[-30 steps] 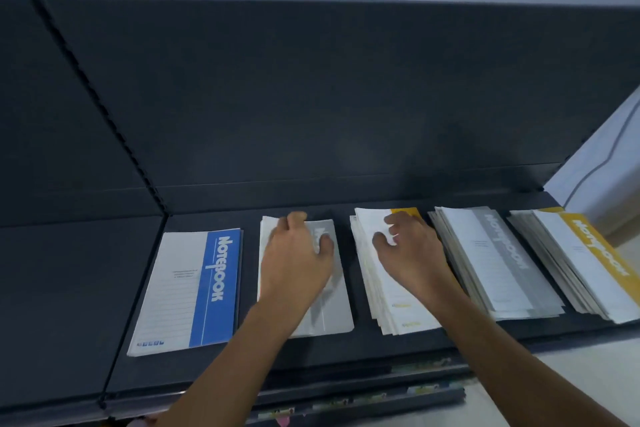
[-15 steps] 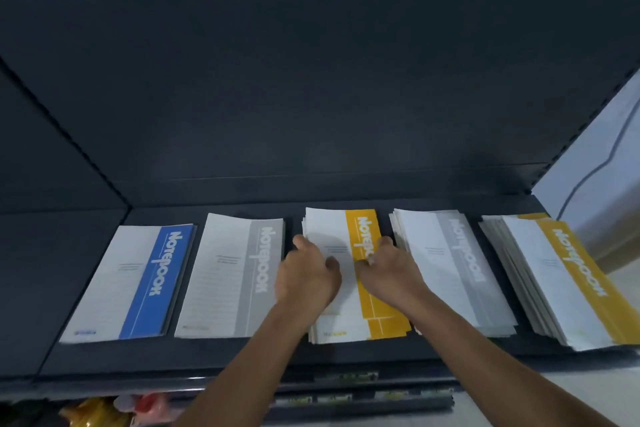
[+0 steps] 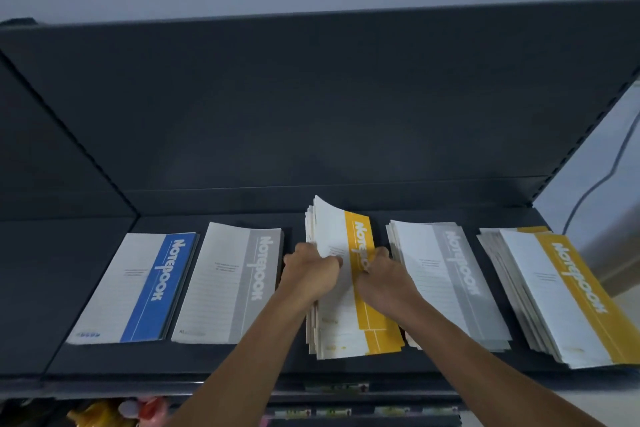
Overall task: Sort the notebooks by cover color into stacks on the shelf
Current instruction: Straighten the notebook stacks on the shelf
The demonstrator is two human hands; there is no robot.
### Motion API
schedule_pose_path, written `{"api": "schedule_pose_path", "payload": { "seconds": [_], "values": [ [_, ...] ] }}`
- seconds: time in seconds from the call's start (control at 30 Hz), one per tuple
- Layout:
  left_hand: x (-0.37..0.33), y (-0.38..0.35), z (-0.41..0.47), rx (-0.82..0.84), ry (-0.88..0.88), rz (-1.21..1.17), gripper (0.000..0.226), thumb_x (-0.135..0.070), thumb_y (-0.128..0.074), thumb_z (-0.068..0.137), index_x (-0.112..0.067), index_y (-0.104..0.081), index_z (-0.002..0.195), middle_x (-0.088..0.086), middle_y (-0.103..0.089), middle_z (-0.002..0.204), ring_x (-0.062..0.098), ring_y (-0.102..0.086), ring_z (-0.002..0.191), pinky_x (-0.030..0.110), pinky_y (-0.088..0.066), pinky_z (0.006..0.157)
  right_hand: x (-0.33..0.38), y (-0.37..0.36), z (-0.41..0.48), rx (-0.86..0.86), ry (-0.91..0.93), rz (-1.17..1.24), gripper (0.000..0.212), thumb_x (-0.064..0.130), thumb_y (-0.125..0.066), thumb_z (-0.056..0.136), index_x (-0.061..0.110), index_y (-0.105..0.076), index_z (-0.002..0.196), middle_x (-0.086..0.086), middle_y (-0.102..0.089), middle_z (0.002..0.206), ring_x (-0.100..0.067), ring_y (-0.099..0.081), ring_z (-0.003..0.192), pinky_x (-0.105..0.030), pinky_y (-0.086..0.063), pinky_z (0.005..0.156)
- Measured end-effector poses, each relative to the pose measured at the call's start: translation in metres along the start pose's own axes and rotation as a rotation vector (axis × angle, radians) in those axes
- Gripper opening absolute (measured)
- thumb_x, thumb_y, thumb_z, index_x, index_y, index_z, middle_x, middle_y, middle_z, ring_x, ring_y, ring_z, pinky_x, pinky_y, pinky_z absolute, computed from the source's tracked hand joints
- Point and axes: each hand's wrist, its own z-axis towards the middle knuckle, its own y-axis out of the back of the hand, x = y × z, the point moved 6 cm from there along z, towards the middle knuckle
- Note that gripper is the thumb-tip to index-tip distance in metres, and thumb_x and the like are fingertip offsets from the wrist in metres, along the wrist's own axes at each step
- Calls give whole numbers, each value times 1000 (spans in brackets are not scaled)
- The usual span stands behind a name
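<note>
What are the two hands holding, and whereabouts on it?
The stack of yellow notebooks in the middle: the left hand grips its left edge and the right hand its right edge, both around mid-length.

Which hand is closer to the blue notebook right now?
Left. The left hand grips the left edge of the middle yellow stack, only one gray stack between it and the blue notebook; the right hand grips that stack's right edge, farther away.
</note>
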Motion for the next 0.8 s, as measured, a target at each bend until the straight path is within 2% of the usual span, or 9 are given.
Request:
{"api": "schedule_pose_path", "payload": {
  "seconds": [0.1, 0.2, 0.23, 0.3, 0.4, 0.53, 0.7, 0.8],
  "values": [
    [2, 10, -12, -60, -118, -108, 46, -35, -65, 92, -20, -51, 132, -4, -64, 119, 13, -61, 100, 30, -49, 76, 2, 9, -5, 22, -28, 215, 25, 26, -47, 95, 15, -44, 118, -5, -62, 108, -21, -64, 93, -33, -50, 66],
    [7, 23, -26, -120, -295, -275, 37, -34, -69, 92, -31, -55, 126, -16, -67, 118, 5, -61, 106, 28, -49, 82, 6, 19, -15, -26, 6, 486, 29, 34, -51, 93, 26, -49, 121, 4, -64, 115, -17, -63, 103, -43, -53, 89],
    [7, 27, -31, -119, -346, -321, 36, -33, -69, 92, -34, -55, 126, -19, -67, 117, 2, -61, 107, 26, -49, 84, 8, 23, -20, -57, 42, 535, 28, 36, -53, 93, 32, -48, 120, 7, -64, 116, -14, -62, 104, -43, -52, 90],
    [3, 31, -37, -111, -429, -379, 37, -29, -70, 93, -39, -53, 125, -24, -66, 115, -5, -60, 107, 17, -49, 83, 12, 31, -31, -162, 138, 568, 29, 35, -60, 93, 37, -46, 118, 12, -64, 113, -8, -63, 101, -36, -52, 83],
    [-3, 29, -43, -79, -484, -386, 39, -27, -67, 96, -45, -45, 124, -28, -63, 117, -8, -57, 109, 9, -47, 77, 12, 34, -48, -315, 217, 523, 34, 25, -62, 95, 34, -42, 121, 15, -62, 110, -3, -63, 95, -20, -49, 69],
    [3, 23, -47, -51, -490, -404, 56, -32, -70, 93, -40, -37, 138, -23, -58, 129, 4, -56, 117, 16, -49, 83, 9, 23, -60, -367, 244, 458, 33, 18, -59, 97, 29, -41, 122, 12, -62, 107, -5, -65, 90, -15, -48, 58],
    [7, 21, -54, -59, -555, -448, 72, -11, -67, 94, -38, -31, 149, -20, -52, 141, 5, -48, 130, 26, -48, 100, 8, 18, -64, -349, 257, 521, 47, 14, -63, 95, 36, -39, 128, 20, -61, 107, 1, -63, 96, -12, -51, 65],
    [10, 18, -56, -70, -564, -432, 67, -8, -65, 92, -37, -36, 144, -14, -54, 136, 9, -50, 128, 33, -49, 103, 4, 16, -65, -347, 260, 542, 50, 9, -63, 92, 34, -39, 128, 17, -62, 104, -1, -64, 95, -13, -50, 66]
  ]
}}
